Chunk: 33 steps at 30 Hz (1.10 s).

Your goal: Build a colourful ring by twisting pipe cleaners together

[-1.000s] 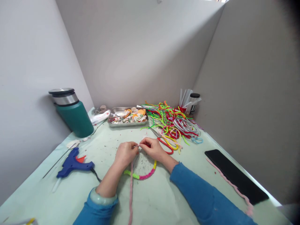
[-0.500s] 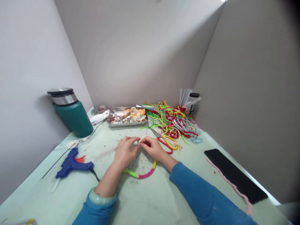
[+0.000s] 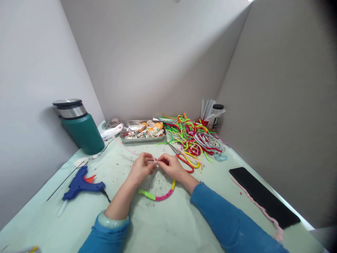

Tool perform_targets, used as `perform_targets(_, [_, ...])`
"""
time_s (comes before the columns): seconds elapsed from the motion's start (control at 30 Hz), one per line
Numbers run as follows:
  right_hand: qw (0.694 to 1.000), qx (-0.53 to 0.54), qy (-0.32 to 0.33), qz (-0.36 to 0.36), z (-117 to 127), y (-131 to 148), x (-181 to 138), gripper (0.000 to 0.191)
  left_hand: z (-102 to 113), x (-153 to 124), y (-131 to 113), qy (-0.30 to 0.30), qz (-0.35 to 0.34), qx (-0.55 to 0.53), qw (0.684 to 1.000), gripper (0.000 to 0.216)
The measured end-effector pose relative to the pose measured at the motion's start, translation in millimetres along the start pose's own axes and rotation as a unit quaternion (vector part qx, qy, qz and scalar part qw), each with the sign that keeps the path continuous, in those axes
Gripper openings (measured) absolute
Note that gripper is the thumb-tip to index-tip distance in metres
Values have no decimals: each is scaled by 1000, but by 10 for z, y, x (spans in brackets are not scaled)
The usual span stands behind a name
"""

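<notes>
My left hand (image 3: pixel 140 168) and my right hand (image 3: pixel 171 166) meet at the table's middle, both pinched on a thin pale pink pipe cleaner (image 3: pixel 152 161). Its free end trails off to the upper left, towards the tray. Under my hands lies a curved hoop (image 3: pixel 158 196) wrapped in green, pink and yellow fuzz. Red-handled scissors (image 3: pixel 184 162) lie just right of my right hand.
A blue glue gun (image 3: pixel 80 184) lies at the left, a green flask (image 3: pixel 80 126) behind it. A metal tray (image 3: pixel 126 137) of small pieces and a heap of coloured pipe cleaners (image 3: pixel 195 137) sit at the back. A black phone (image 3: pixel 263 196) and a pink strand (image 3: pixel 259 207) lie at the right.
The long pink pipe cleaner that hung down towards me has swung up and now trails away to the upper left. My hands stayed together at the same spot.
</notes>
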State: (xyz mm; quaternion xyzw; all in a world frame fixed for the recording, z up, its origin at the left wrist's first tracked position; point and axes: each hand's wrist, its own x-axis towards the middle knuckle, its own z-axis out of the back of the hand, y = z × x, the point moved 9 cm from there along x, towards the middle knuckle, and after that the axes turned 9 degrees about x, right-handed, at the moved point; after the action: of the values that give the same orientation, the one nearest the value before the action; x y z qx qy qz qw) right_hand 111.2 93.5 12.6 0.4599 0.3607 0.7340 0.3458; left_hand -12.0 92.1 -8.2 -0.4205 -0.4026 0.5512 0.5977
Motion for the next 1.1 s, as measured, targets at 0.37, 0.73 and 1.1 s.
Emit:
perform_targets(0.37, [1000, -1, 6, 7, -7, 24, -7, 11, -125, -141, 80, 85, 144, -57, 984, 36])
perform_targets(0.73, [1000, -16, 16, 10, -24, 54, -20, 10, -81, -92, 55, 59, 102, -87, 989, 33])
perform_targets(1.1, [999, -33, 21, 5, -46, 29, -9, 10, 10, -87, -36, 17, 59, 5, 998, 22])
